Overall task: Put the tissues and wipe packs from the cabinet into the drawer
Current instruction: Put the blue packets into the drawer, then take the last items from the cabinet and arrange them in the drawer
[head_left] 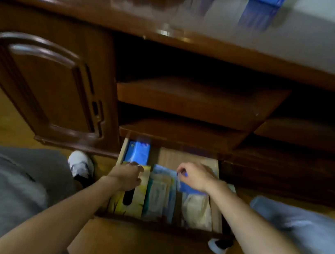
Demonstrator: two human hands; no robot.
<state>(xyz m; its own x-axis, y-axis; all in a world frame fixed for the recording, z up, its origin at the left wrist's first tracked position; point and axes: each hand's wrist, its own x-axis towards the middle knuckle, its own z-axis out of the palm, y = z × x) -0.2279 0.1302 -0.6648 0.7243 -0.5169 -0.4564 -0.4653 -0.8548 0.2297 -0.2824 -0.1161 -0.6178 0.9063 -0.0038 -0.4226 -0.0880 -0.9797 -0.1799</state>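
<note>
The wooden drawer [188, 158] stands pulled out under the dark cabinet. Inside lie a blue pack [137, 152] at the back left, a yellow tissue box [132, 203] with an oval slot at the front left, a teal and pale wipe pack [158, 196] in the middle, and a blue pack [193, 189] over a beige pack [196, 211] on the right. My left hand [126, 175] rests curled on the far end of the yellow box. My right hand [195, 177] pinches the top edge of the blue pack on the right.
Two bare cabinet shelves [198, 101] sit above the drawer. A carved cabinet door [45, 86] is at the left. A blue box [263, 4] stands on the glossy cabinet top, blurred. My knees in grey trousers flank the drawer, with a white shoe [81, 165] on the wooden floor.
</note>
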